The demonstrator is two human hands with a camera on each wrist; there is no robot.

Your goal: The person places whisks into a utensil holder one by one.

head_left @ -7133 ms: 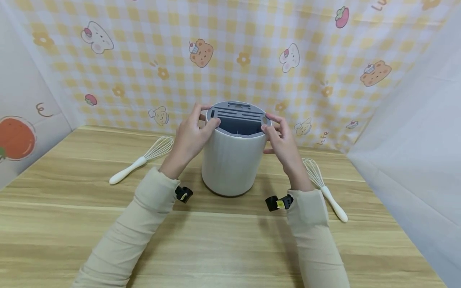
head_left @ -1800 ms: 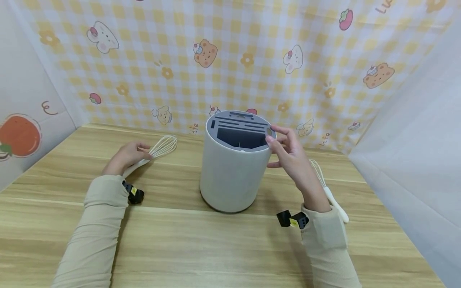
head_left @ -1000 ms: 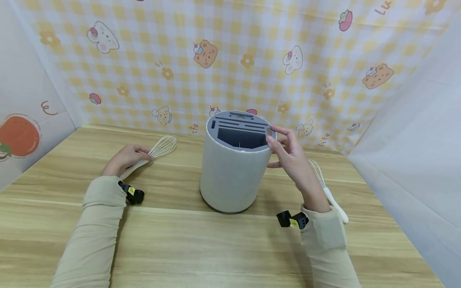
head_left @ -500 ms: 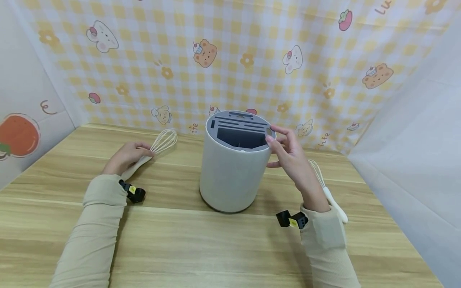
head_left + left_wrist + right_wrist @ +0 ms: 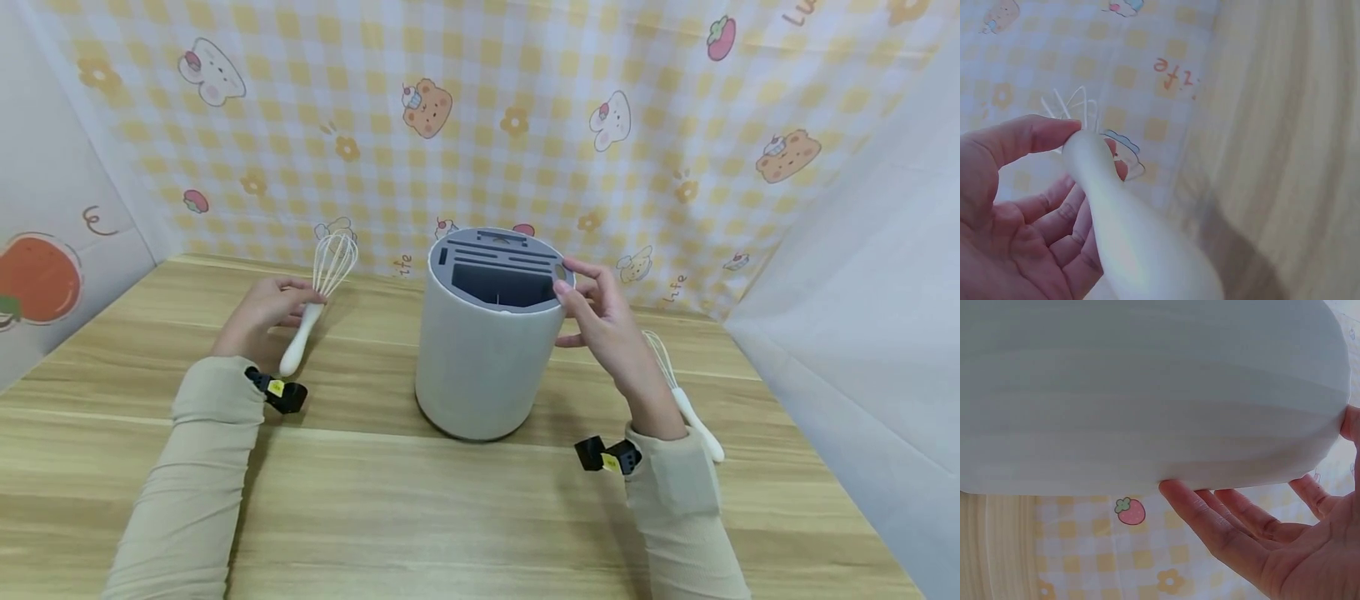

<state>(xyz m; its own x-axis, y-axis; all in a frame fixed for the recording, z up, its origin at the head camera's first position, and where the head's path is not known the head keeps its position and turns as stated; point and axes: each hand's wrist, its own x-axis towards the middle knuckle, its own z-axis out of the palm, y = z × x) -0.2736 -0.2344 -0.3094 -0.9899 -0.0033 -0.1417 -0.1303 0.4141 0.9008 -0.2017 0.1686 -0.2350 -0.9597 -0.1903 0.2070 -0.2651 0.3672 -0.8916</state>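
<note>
One white whisk [image 5: 300, 343] is in hand and appears raised off the tabletop [image 5: 420, 517]; the second whisk [image 5: 686, 408] lies at the right, beside the right forearm, and neither sits in the white utensil holder [image 5: 483, 367]. The left hand [image 5: 258, 315] pinches its whisk between fingers and thumb near where handle meets wires, wire end up, well apart from the holder. The right hand [image 5: 611, 333] has its fingers spread part-way round the holder's upper side, thumb at the rim. Since half a second ago, the held whisk has tipped up and its handle swung clear; the holder looks unmoved.
</note>
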